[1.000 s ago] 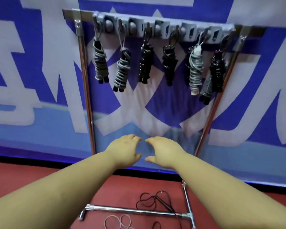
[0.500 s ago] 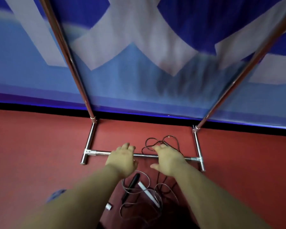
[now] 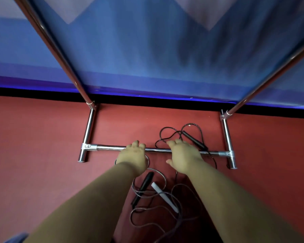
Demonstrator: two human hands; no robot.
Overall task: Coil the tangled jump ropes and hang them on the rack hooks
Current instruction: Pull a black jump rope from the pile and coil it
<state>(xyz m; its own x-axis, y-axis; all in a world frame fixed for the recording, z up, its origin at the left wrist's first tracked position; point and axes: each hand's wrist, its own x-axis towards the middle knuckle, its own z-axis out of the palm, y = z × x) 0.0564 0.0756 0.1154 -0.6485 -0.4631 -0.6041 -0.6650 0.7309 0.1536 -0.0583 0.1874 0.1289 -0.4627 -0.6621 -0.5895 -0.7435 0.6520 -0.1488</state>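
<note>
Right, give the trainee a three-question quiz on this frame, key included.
1. True or false: the left hand grips a rope handle.
2. Which lies beyond the rack's base crossbar? A) white handle B) black rope loops
3. What colour is the floor?

Key: 1 false, neither it nor the right hand holds anything; 2 B; 3 red.

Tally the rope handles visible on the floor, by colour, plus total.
Black jump-rope handles: 2, one beyond the chrome base crossbar at, one nearer the person at
White jump-rope handles: 1
Total: 3 visible; the arms may hide others.
</note>
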